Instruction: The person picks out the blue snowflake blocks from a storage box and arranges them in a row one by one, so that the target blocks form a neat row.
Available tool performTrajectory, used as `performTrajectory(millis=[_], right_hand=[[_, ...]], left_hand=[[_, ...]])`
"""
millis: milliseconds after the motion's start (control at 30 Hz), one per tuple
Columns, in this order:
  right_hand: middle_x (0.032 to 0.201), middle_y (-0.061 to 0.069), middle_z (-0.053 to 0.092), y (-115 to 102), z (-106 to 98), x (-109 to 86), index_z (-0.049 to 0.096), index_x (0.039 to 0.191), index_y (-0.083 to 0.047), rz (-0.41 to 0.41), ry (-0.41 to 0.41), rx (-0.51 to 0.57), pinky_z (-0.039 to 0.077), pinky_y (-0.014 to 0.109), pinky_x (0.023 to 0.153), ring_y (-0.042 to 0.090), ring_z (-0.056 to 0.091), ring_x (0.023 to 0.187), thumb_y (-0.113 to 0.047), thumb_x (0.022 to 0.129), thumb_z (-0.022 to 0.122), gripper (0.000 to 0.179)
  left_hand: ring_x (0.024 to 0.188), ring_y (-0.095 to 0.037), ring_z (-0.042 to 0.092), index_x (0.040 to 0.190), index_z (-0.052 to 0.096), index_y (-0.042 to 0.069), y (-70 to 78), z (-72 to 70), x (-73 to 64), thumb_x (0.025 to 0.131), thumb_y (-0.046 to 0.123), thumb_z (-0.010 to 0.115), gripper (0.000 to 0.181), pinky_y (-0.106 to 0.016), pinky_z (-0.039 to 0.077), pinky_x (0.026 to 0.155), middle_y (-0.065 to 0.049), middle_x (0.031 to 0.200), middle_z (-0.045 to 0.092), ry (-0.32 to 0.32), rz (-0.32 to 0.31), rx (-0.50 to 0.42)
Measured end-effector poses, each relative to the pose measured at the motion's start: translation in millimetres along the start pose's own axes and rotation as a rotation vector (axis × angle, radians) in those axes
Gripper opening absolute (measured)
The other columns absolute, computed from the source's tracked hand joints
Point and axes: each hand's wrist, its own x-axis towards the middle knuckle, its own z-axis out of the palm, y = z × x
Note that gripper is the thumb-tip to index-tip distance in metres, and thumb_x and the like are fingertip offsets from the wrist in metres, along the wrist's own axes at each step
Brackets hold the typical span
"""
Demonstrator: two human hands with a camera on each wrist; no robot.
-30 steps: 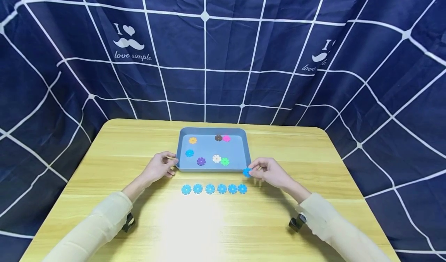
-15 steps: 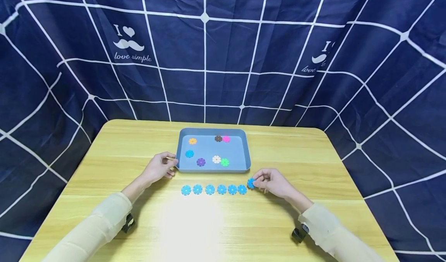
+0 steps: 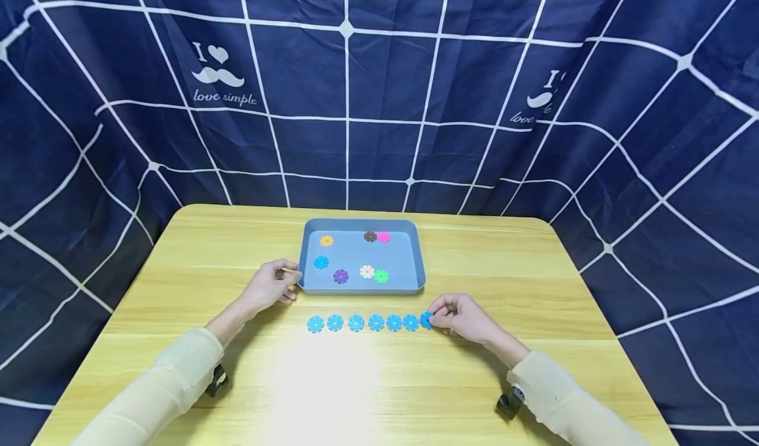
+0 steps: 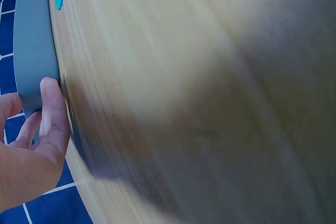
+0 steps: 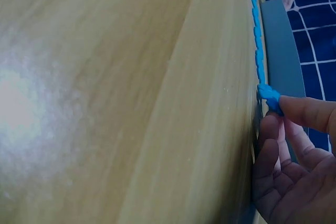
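My right hand (image 3: 465, 317) pinches a blue notched plastic disc (image 5: 270, 97) between thumb and fingers. This disc is at the right end of a row of similar blue discs (image 3: 376, 323) on the table. It is slightly tilted in the right wrist view, close beside its neighbour. My left hand (image 3: 269, 284) holds the blue-grey tray (image 3: 362, 292) at its near left corner, with curled fingers against the wall (image 4: 37, 35). Inside the tray lie several loose discs, among them an orange (image 3: 327, 240), a blue (image 3: 321, 262), a purple (image 3: 340, 276) and a green one (image 3: 381, 277).
A brown disc (image 3: 370, 236) and a pink disc (image 3: 384, 237) lie touching at the tray's back. Near its front is a cream disc (image 3: 367, 272). The wooden table (image 3: 492, 261) reaches back to a dark blue curtain (image 3: 379, 143) with white lines.
My right hand has brought the blue disc from beside the tray's near right corner toward me, down to the row's right end. The left hand stays at the tray.
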Motion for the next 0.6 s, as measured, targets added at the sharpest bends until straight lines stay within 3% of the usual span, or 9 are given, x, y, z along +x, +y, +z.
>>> performTrajectory(millis=[200,600], right_hand=[[0.087,0.011,0.070,-1.4,3.3,-1.2,0.066,0.108,0.011,0.023,0.043,-0.040,0.053,0.018,0.055,0.009,0.057,0.067,0.000,0.095,0.073,0.018],[0.078,0.004,0.065,-1.5,5.9,2.9,0.068,0.104,0.004,0.050,0.078,-0.166,0.047,0.018,0.052,0.013,0.056,0.062,-0.004,0.095,0.075,0.014]], left_hand=[[0.069,-0.013,0.071,0.140,0.053,-0.012,-1.4,-0.9,0.7,0.107,0.011,0.059,0.041,-0.029,0.068,0.067,-0.019,0.103,0.071,0.006,0.001,0.004],[0.069,-0.013,0.070,0.140,0.053,-0.012,-4.2,-1.7,2.4,0.107,0.011,0.059,0.041,-0.029,0.068,0.067,-0.019,0.101,0.071,0.005,0.002,0.002]])
